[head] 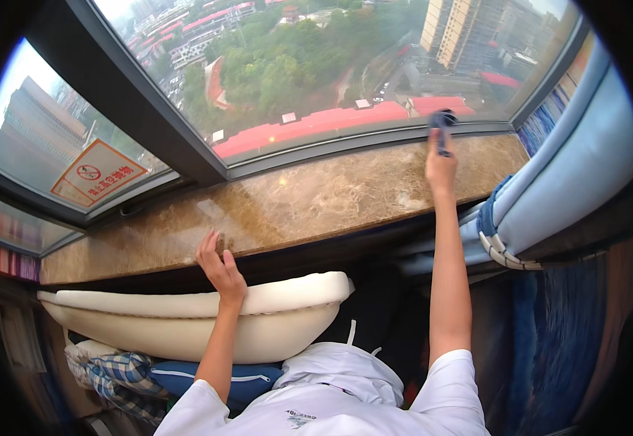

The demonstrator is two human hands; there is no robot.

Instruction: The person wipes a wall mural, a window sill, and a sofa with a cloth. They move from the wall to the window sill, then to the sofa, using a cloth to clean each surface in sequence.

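My right hand (442, 166) is closed on a dark blue handheld object (441, 131), too blurred to name surely. Its far end reaches the lower window frame (474, 128), above the right part of the brown marble windowsill (316, 196). My left hand (221, 270) has its fingers apart and holds nothing; its fingertips are over the sill's front edge, and its wrist is by the top of a cream padded cushion or backrest (294, 294). Whether the fingertips touch the sill I cannot tell.
A large window pane (305, 71) rises behind the sill. A warning sticker (98, 173) is on the left pane. Light blue curtains (567, 163), gathered by a tieback (488, 218), hang at right. Below the cushion lie a blue zippered pouch or pillow (251, 377) and checked fabric (126, 376).
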